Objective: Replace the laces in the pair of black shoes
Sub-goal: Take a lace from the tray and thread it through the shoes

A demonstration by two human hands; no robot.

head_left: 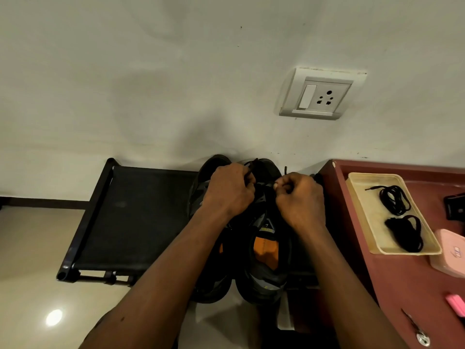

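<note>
Two black shoes stand side by side on a black rack (130, 212), toes toward the wall. The right shoe (264, 268) has an orange insole; the left shoe (211, 285) is mostly hidden under my forearm. My left hand (227, 191) is closed on a black lace (253, 165) over the right shoe's eyelets. My right hand (300, 197) pinches the same lace's other end just to the right. Two bundles of black laces (395, 199) lie in a cream tray (362, 197) on the red table.
A red-brown table (402, 285) stands to the right with a pink box (450, 250), a pink eraser-like block (455, 303) and a small metal tool (415, 328). A wall socket (323, 94) is above. Beige floor tiles (30, 248) lie left.
</note>
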